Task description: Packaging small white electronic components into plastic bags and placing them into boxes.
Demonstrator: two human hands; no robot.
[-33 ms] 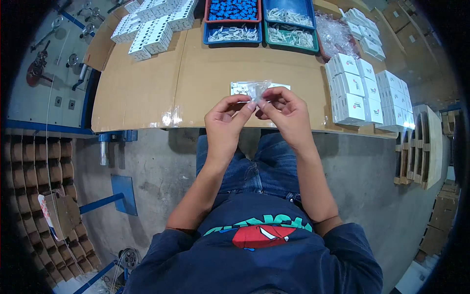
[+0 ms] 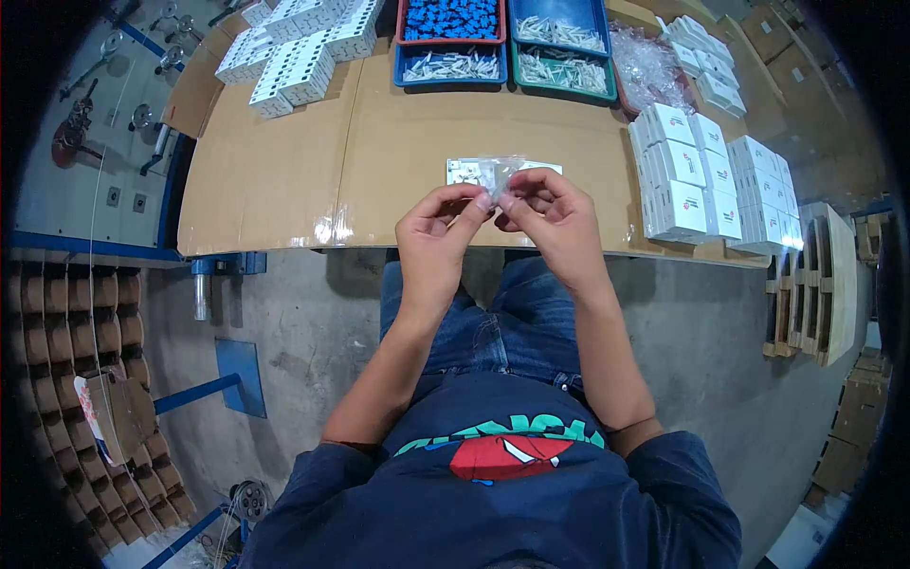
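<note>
A small clear plastic bag point(image 2: 500, 171) is held up between both hands near the table's front edge. My left hand point(image 2: 444, 220) pinches its lower left side between thumb and fingers. On the other side my right hand point(image 2: 550, 216) grips it with thumb and curled fingers. What lies inside the bag is too small to make out. Just behind the bag, a flat white printed box or sheet point(image 2: 463, 171) lies on the cardboard-covered table point(image 2: 275, 171), partly hidden by the bag and hands.
Stacked white boxes stand at the back left point(image 2: 296, 81) and right point(image 2: 678, 180). Trays hold blue parts point(image 2: 450, 21), and others hold small white pieces point(image 2: 450, 66) at the back. Beside them is a heap of clear bags point(image 2: 649, 66). Wooden pallets point(image 2: 810, 284) lean at the right.
The clear bag's top has shifted slightly and looks flatter between the fingers. Both hands stay almost in the same place.
</note>
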